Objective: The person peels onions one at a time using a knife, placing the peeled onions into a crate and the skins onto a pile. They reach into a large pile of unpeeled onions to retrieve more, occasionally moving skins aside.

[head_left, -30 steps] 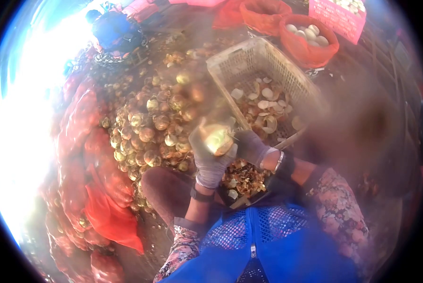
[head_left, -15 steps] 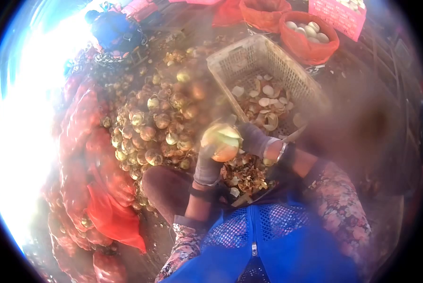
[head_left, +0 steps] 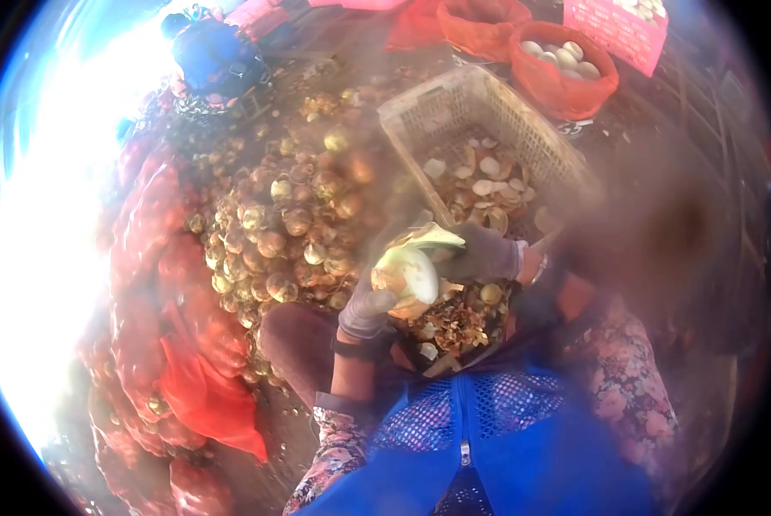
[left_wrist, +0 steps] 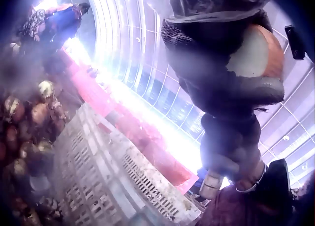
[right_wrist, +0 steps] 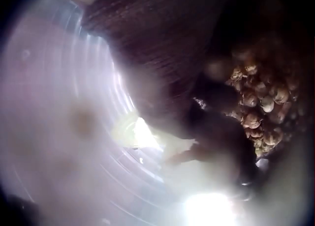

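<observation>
In the head view my gloved left hand (head_left: pixel 367 311) grips a partly peeled onion (head_left: pixel 394 277) from below, over my lap. White flesh shows on its right side, and a pale green flap of peel (head_left: pixel 437 237) stretches from its top towards my right hand (head_left: pixel 489 254). That gloved right hand is curled close beside the onion, its fingertips hidden at the flap. From its fist, in the left wrist view, sticks the short pale handle (left_wrist: pixel 211 184) of what looks like a small knife; the blade is hidden. The right wrist view is dark and blurred.
Unpeeled onions (head_left: pixel 265 245) lie heaped at left, beside red mesh sacks (head_left: pixel 140 292). Ahead stands a plastic crate (head_left: pixel 416 182) with peelings and pale pieces. Loose skins (head_left: pixel 454 322) lie near my lap. A red-lined basket (head_left: pixel 566 101) holds peeled onions; another person (head_left: pixel 209 56) sits far left.
The onion has been turned in my left hand, and its white flesh now faces right. A flap of peel has come away rightward as my right hand moved right, away from the onion.
</observation>
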`<state>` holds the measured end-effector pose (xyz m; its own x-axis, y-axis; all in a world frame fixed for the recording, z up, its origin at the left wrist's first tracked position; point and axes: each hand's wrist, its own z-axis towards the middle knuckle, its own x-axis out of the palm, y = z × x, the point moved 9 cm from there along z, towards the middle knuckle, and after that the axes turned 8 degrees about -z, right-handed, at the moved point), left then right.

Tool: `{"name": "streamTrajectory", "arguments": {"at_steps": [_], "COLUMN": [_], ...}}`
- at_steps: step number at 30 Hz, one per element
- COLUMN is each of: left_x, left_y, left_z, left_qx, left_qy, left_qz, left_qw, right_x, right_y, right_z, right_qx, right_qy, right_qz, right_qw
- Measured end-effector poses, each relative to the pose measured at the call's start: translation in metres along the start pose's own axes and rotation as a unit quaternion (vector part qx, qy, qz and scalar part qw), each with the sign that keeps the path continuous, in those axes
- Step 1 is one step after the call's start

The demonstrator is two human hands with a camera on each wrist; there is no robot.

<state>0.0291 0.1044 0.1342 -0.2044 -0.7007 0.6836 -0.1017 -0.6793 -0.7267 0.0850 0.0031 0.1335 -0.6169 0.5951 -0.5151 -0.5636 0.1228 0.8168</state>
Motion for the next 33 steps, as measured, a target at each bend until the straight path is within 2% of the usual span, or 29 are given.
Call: {"name": "streamTrajectory", "arguments": {"at_steps": [3,6,7,10,11,12,14,15,17,20,21,24,25,26,27,30,33], "left_x": [-0.025,-0.032,-0.013,-0.028,-0.029,-0.035,-0.053,-0.059,-0.047,-0.04,-0.038,-0.044,-0.049,-0.057,-0.066,-0.101,-0.076], "left_y": [0.014,0.022,0.011,0.012,0.013,0.015,0.023,0.028,0.027,0.022,0.019,0.012,0.012,0.012,0.013,0.017,0.007], "left_z": [-0.006,-0.008,-0.002,0.004,0.003,0.003,0.006,0.005,0.006,0.005,0.004,0.004,0.003,0.002,0.001,0.004,0.001], "left_qx": [-0.029,-0.043,0.001,0.007,0.006,0.006,0.002,0.004,0.005,0.058,0.083,0.109,0.104,0.099,0.093,0.162,0.179], "left_qy": [-0.021,-0.002,0.011,-0.044,-0.056,-0.083,-0.135,-0.145,-0.146,-0.137,-0.132,-0.172,-0.187,-0.202,-0.217,-0.225,-0.223], "left_qz": [-0.034,-0.008,0.005,0.063,0.033,0.089,0.2,0.2,0.169,0.153,0.152,0.17,0.174,0.179,0.183,0.388,0.467], "left_qw": [0.999,0.999,1.0,0.997,0.998,0.993,0.97,0.969,0.975,0.977,0.976,0.964,0.961,0.958,0.954,0.879,0.837], "right_x": [-0.005,-0.005,-0.007,-0.017,-0.019,-0.022,-0.024,-0.021,-0.026,-0.051,-0.056,-0.068,-0.059,-0.041,-0.019,0.013,0.023], "right_y": [0.003,-0.002,-0.001,0.001,0.001,0.003,0.0,-0.005,-0.027,-0.042,-0.09,-0.034,-0.028,-0.029,-0.03,0.003,-0.022], "right_z": [-0.002,-0.003,-0.004,-0.007,-0.007,-0.007,-0.002,-0.005,-0.007,-0.011,-0.025,-0.009,-0.002,-0.001,-0.009,-0.009,-0.009], "right_qx": [0.045,0.006,0.008,0.001,-0.011,-0.024,0.15,0.236,0.164,0.237,0.193,0.286,0.199,0.057,-0.068,0.0,0.121], "right_qy": [-0.036,-0.069,-0.078,-0.115,-0.132,-0.149,-0.118,-0.1,-0.158,-0.151,-0.218,-0.098,-0.119,-0.176,-0.256,-0.135,-0.107], "right_qz": [0.143,0.097,0.073,0.0,-0.025,-0.05,0.02,0.056,0.075,-0.028,0.153,0.023,-0.098,-0.219,-0.354,-0.283,-0.269], "right_qw": [0.988,0.993,0.994,0.993,0.991,0.987,0.981,0.965,0.971,0.959,0.944,0.953,0.968,0.958,0.897,0.95,0.949]}}
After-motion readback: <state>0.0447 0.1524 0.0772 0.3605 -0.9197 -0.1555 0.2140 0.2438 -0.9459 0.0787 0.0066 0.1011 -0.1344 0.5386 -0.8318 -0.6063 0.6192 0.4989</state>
